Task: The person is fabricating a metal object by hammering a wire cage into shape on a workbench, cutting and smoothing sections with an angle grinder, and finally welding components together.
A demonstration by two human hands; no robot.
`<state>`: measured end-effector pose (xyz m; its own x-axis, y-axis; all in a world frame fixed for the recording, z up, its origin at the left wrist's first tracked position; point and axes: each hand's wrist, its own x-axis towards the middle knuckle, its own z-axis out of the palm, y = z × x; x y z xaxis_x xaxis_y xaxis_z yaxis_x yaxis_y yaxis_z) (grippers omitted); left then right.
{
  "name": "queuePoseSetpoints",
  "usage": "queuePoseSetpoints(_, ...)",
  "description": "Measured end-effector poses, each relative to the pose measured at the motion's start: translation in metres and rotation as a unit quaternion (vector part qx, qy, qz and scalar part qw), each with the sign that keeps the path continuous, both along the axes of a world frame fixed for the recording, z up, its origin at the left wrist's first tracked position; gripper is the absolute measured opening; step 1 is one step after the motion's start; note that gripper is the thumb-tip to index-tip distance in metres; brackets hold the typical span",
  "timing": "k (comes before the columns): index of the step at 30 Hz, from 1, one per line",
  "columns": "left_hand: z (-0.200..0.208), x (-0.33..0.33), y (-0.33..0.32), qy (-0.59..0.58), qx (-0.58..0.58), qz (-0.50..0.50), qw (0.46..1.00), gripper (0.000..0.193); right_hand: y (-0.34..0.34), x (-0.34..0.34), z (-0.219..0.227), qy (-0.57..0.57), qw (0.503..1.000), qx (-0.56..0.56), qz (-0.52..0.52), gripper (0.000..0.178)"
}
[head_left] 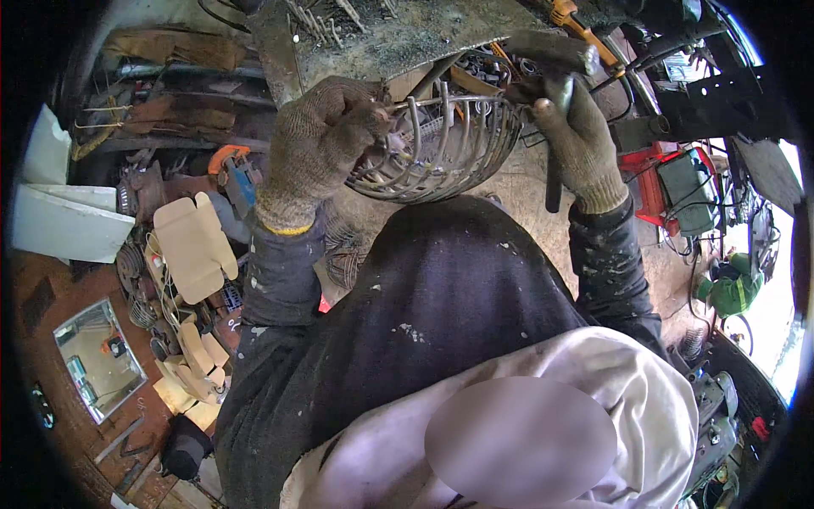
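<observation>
Both hands wear dirty knitted work gloves. At the left end of a bowl-shaped basket of bent metal rods (437, 180), my left hand (326, 144) is closed round its rim. The basket is tilted above my lap, close to the edge of a metal worktable (407, 47). On its right side my right hand (583, 140) grips a hammer (553, 174) by the handle. The hammer's dark head is slightly blurred and lies over the table edge. Some right fingers are hidden behind the handle, near the basket's rim.
Several loose rods (326, 21) lie on the worktable. An orange-handled tool (570, 15) is at its right. Cardboard (195, 246), wire coils and a mirror (100, 360) are on the left. A red machine (649, 182) with cables stands right; a person in green (736, 290) is farther right.
</observation>
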<state>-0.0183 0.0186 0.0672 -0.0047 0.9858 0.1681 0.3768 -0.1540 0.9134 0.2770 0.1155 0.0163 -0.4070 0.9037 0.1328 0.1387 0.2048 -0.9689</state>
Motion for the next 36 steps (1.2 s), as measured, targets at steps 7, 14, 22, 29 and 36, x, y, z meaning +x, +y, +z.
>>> queuePoseSetpoints(7, 0.016, -0.010, 0.019, 0.038, -0.026, -0.068, 0.997, 0.032, -0.001, -0.026, 0.012, -0.042, 0.990, -0.056, 0.119, 0.042)
queuePoseSetpoints(14, -0.001, -0.016, 0.029, 0.143, 0.250, 0.187, 0.939, 0.042, -0.006, -0.044, 0.019, 0.047, 0.991, -0.119, -0.033, 0.039)
queuePoseSetpoints(22, -0.055, 0.003, -0.045, -0.419, -0.069, 0.172, 0.889, 0.060, -0.001, -0.075, 0.040, 0.150, 0.963, -0.172, -0.146, 0.039)
queuePoseSetpoints(29, -0.053, 0.003, -0.009, -0.699, -0.008, 0.050, 0.713, 0.060, -0.009, -0.119, 0.043, 0.145, 0.970, -0.153, -0.122, 0.044)
queuePoseSetpoints(36, -0.047, -0.066, -0.020, -0.778, 0.041, -0.066, 0.623, 0.050, -0.021, -0.135, 0.047, 0.119, 0.967, -0.220, -0.046, 0.046)
